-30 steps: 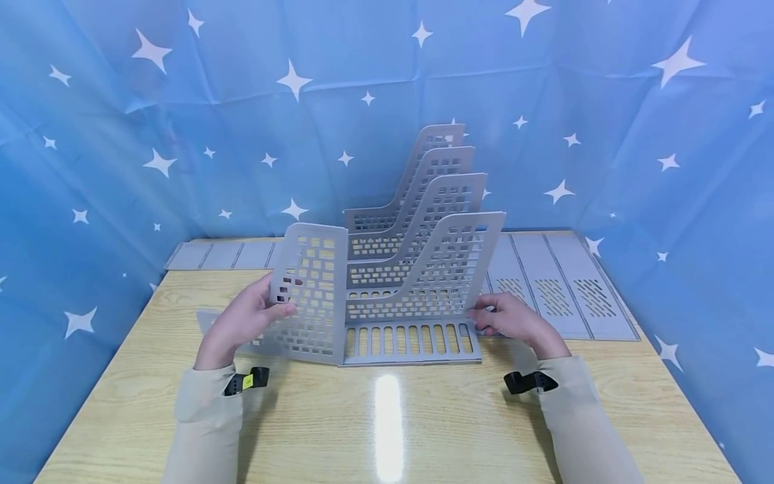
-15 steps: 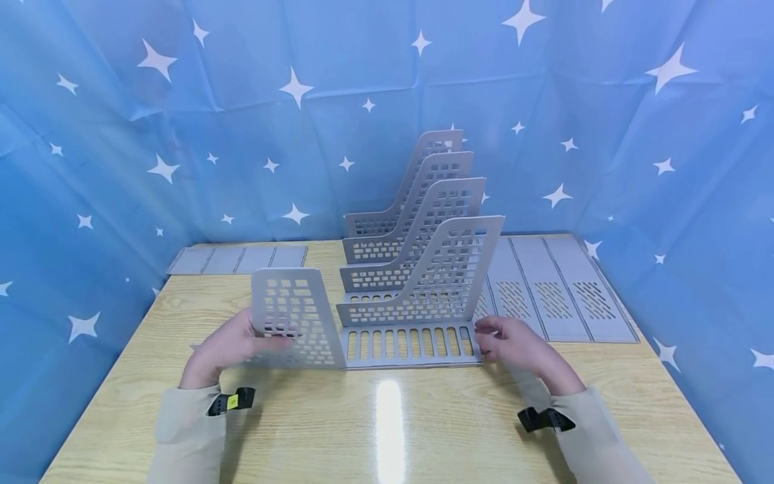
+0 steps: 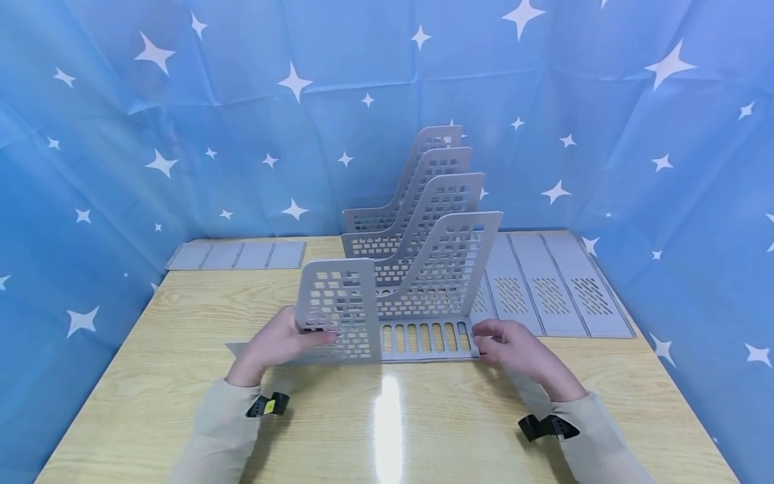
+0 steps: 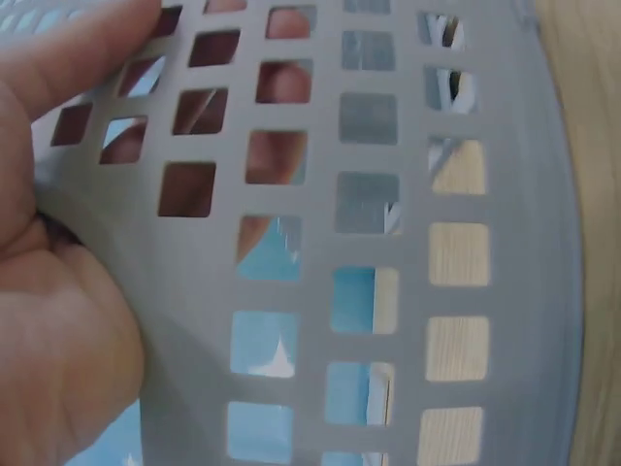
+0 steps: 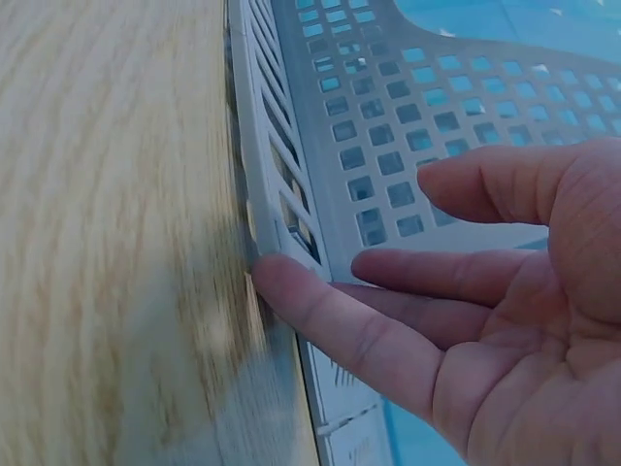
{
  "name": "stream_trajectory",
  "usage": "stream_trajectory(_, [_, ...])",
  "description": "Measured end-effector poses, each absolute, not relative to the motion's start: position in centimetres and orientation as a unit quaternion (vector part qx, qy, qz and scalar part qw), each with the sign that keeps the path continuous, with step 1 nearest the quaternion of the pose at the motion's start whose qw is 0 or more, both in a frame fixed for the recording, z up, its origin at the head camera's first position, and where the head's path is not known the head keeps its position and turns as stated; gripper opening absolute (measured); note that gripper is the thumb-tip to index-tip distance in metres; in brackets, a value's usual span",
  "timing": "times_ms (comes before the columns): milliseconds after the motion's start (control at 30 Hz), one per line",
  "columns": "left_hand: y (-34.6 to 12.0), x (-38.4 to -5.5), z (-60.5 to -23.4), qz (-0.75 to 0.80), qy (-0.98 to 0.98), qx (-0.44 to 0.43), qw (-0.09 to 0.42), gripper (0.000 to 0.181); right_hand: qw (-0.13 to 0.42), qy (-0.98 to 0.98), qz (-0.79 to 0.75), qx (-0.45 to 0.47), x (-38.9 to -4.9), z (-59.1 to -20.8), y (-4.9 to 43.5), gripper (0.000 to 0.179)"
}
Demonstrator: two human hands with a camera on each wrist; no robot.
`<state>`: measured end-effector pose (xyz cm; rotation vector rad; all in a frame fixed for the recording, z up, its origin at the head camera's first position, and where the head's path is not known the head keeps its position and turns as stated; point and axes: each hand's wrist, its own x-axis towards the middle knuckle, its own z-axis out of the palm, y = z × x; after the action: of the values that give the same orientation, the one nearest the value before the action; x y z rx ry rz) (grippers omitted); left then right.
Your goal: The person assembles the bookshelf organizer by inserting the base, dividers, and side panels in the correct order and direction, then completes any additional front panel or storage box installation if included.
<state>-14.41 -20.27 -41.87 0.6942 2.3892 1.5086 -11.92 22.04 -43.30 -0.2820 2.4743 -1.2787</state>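
In the head view my left hand (image 3: pixel 284 343) grips a grey perforated divider panel (image 3: pixel 347 306), thumb in front and fingers behind, seen through its holes in the left wrist view. The panel stands upright at the near left, hiding the left part of a grey slotted base (image 3: pixel 429 318). Similar dividers, the nearest one (image 3: pixel 484 262) with a stepped, curved edge, rise in a row on the base. My right hand (image 3: pixel 508 339) is at the base's near right corner. In the right wrist view its fingers (image 5: pixel 359 325) are extended, one fingertip at that corner, the thumb held apart.
Flat grey panels with slanted slots (image 3: pixel 577 269) lie on the wooden table (image 3: pixel 387 417) at the right. A grooved grey strip (image 3: pixel 250 255) lies at the back left. Behind the table hangs a blue star-patterned cloth (image 3: pixel 338 81).
The held panel came down and left, then shifted right in front of the base's left part. My right hand slid from the front divider's lower corner down to the base's corner.
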Motion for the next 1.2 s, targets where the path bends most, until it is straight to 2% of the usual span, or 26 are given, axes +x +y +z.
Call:
stream_trajectory(167, [-16.8, -14.2, -41.7, 0.51, 0.809, 0.271, 0.109, 0.038, 0.182, 0.86, -0.466, -0.1, -12.0, -43.3, 22.1, 0.045])
stream_trajectory(400, [-13.5, -14.6, -42.0, 0.503, 0.803, 0.305, 0.098, 0.027, 0.185, 0.852, -0.478, -0.102, -12.1, -43.6, 22.0, 0.043])
stream_trajectory(600, [-12.3, -14.5, -41.8, 0.508, 0.801, 0.302, 0.096, 0.033, 0.19, 0.848, -0.484, -0.103, -12.1, -43.5, 22.1, 0.042])
stream_trajectory(767, [-10.8, -14.2, -41.7, 0.493, 0.81, 0.308, 0.076, 0.011, 0.188, 0.844, -0.491, -0.108, -12.0, -43.4, 22.3, 0.039])
stream_trajectory(1000, [-6.7, -13.9, -41.9, 0.47, 0.805, 0.357, 0.058, 0.014, 0.196, 0.815, -0.527, -0.144, -12.2, -43.7, 21.9, 0.037])
stream_trajectory(1100, [-5.7, -13.9, -41.9, 0.47, 0.811, 0.343, 0.061, 0.028, 0.202, 0.81, -0.532, -0.142, -12.2, -43.7, 21.9, 0.034])
stream_trajectory(1200, [-4.9, -13.9, -41.9, 0.471, 0.812, 0.337, 0.065, 0.021, 0.204, 0.815, -0.526, -0.132, -12.1, -43.6, 22.0, 0.035])
